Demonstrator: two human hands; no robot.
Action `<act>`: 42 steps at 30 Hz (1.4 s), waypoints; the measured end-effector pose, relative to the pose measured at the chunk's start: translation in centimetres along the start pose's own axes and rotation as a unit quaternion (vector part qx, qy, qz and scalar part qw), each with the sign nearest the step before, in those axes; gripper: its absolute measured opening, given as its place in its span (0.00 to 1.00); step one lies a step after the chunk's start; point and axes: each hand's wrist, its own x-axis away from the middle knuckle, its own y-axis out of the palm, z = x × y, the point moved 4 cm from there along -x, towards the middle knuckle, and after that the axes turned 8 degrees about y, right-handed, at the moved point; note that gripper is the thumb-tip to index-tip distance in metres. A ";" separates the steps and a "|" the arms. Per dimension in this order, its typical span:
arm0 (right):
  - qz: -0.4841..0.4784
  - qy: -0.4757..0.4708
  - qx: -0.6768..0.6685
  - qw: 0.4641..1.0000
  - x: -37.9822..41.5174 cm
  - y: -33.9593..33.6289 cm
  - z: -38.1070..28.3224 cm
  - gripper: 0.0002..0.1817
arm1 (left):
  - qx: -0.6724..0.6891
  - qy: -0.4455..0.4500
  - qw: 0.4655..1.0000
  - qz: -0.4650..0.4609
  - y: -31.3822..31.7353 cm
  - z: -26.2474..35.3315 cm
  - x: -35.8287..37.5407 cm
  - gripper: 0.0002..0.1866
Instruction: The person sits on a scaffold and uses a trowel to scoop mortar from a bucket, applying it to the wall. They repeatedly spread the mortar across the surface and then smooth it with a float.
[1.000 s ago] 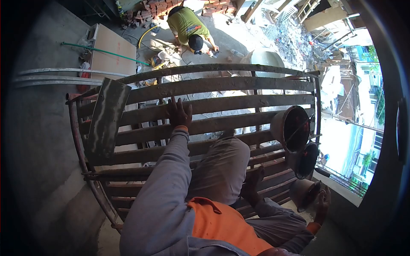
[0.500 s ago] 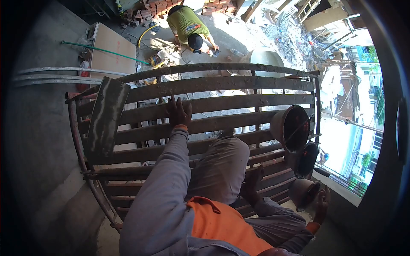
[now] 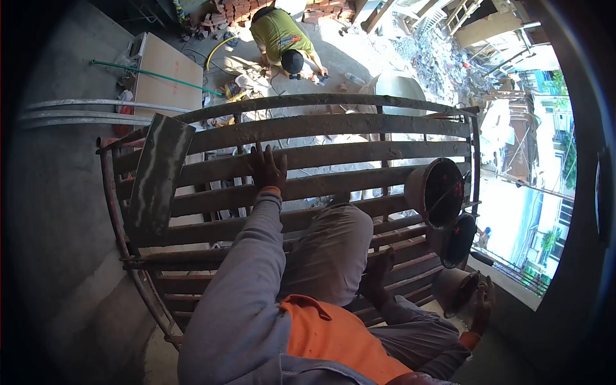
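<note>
A scaffold platform of mortar-caked wooden planks [image 3: 359, 154] fills the middle of the frame, and it is knelt upon by the person wearing the camera. The left hand [image 3: 268, 168] is laid flat, fingers spread, on a plank at centre, where weight appears to be taken. The right hand [image 3: 482, 300], at the lower right, is closed around the rim of a small cement-crusted bucket [image 3: 457, 290] resting at the platform's edge. Two more buckets are seen above it along the right side: a large tilted bucket [image 3: 436, 192] and a dark bucket [image 3: 457, 239] just below that. A mortar-smeared board [image 3: 157, 176] is leaned on the planks at the left. Far below, at the top of the frame, another person in a yellow-green shirt [image 3: 280, 32] is crouched on the ground beside a stack of bricks [image 3: 237, 11].

The step in hand is judged to be the taking up of the small bucket while balance is held. A firm grip on the rim and a steady brace on the plank would be called for next, since open gaps and a drop lie beneath.
</note>
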 end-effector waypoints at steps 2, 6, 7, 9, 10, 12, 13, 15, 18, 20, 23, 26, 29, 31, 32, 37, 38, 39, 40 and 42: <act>0.000 -0.007 0.009 1.000 -0.1 -0.1 0.1 0.26 | -0.001 0.000 1.000 -0.003 -0.1 0.0 0.0 0.29; -0.007 0.006 0.018 1.000 0.0 0.1 -0.7 0.25 | 0.007 -0.004 1.000 -0.019 0.5 -0.3 0.2 0.31; -0.011 0.009 0.018 1.000 0.0 0.1 -0.8 0.25 | 0.006 -0.004 1.000 -0.018 0.3 -0.2 0.1 0.31; 0.011 -0.024 0.032 0.999 -0.3 0.0 -0.1 0.27 | 0.009 -0.006 1.000 -0.017 0.2 -0.1 0.0 0.30; 0.022 -0.040 0.038 0.998 -0.5 -0.1 0.3 0.28 | 0.012 -0.007 1.000 -0.017 0.3 -0.2 0.0 0.30; 0.020 -0.046 0.024 0.998 -0.9 -0.2 1.1 0.28 | 0.015 -0.009 1.000 -0.018 0.4 -0.2 0.0 0.30; 0.021 -0.047 0.023 0.998 -1.1 -0.2 1.3 0.28 | 0.015 -0.009 1.000 -0.018 0.4 -0.3 0.0 0.30; 0.024 -0.048 0.025 0.998 -1.2 -0.3 1.3 0.28 | 0.014 -0.006 1.000 -0.016 0.5 -0.2 0.1 0.30; 0.020 -0.038 0.022 0.999 -0.7 -0.1 0.3 0.28 | 0.012 -0.002 1.000 -0.010 0.7 -0.3 0.2 0.30; 0.018 -0.038 0.023 0.999 -0.5 0.1 -0.3 0.28 | 0.013 -0.003 1.000 -0.007 0.7 -0.3 0.2 0.30; 0.018 -0.041 0.032 0.998 -0.4 0.2 -0.9 0.29 | 0.017 -0.006 1.000 -0.005 0.6 -0.3 0.2 0.30; 0.014 -0.043 0.038 0.998 -0.6 0.1 -0.7 0.29 | 0.021 -0.007 1.000 -0.011 0.4 -0.2 0.0 0.30; 0.016 -0.071 0.049 0.996 -0.9 0.0 -0.2 0.28 | 0.019 -0.019 0.999 -0.028 0.2 -0.2 0.0 0.30; 0.014 -0.066 0.049 0.996 -0.9 -0.1 -0.3 0.28 | 0.022 -0.018 0.999 -0.020 0.4 -0.3 0.0 0.30; 0.014 -0.066 0.049 0.997 -1.0 -0.1 -0.2 0.28 | 0.024 -0.017 0.999 -0.016 0.5 -0.3 0.1 0.30; 0.017 -0.063 0.045 0.997 -1.1 -0.1 -0.1 0.27 | 0.020 -0.013 1.000 -0.015 0.5 -0.3 0.2 0.30; 0.016 -0.062 0.042 0.997 -1.0 0.0 -0.2 0.27 | 0.020 -0.014 1.000 -0.013 0.5 -0.3 0.1 0.30; 0.015 -0.062 0.039 0.997 -0.9 0.1 -0.3 0.27 | 0.019 -0.014 1.000 -0.014 0.5 -0.3 0.1 0.30; 0.014 -0.061 0.036 0.997 -0.8 0.0 -0.4 0.27 | 0.018 -0.015 1.000 -0.016 0.5 -0.3 0.1 0.30; 0.014 -0.066 0.038 0.997 -0.9 0.0 -0.2 0.27 | 0.014 -0.012 1.000 -0.017 0.6 -0.3 0.1 0.30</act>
